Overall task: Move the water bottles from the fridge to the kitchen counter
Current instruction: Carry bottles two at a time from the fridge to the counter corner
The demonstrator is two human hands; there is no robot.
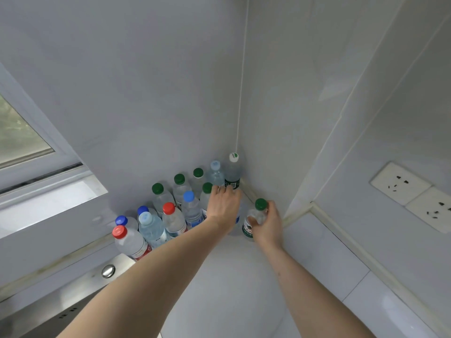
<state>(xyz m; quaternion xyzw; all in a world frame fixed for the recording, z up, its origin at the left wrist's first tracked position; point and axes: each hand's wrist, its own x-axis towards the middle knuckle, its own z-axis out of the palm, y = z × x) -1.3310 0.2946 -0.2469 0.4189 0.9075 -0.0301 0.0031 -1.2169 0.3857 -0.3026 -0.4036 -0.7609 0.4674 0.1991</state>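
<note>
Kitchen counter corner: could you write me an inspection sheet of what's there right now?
Surface: white counter, running into a tiled wall corner.
Job's things: a cluster of upright capped water bottles along the back wall; caps green, blue, red, white.
Clutter: nothing seen.
Hands: the right hand grips a green-capped bottle standing on the counter; the left hand reaches into the bottles, and what it holds is hidden.
Cables: a thin white cord hangs down the corner.
Surroundings: window at left, wall sockets at right, metal sink edge at lower left.
</note>
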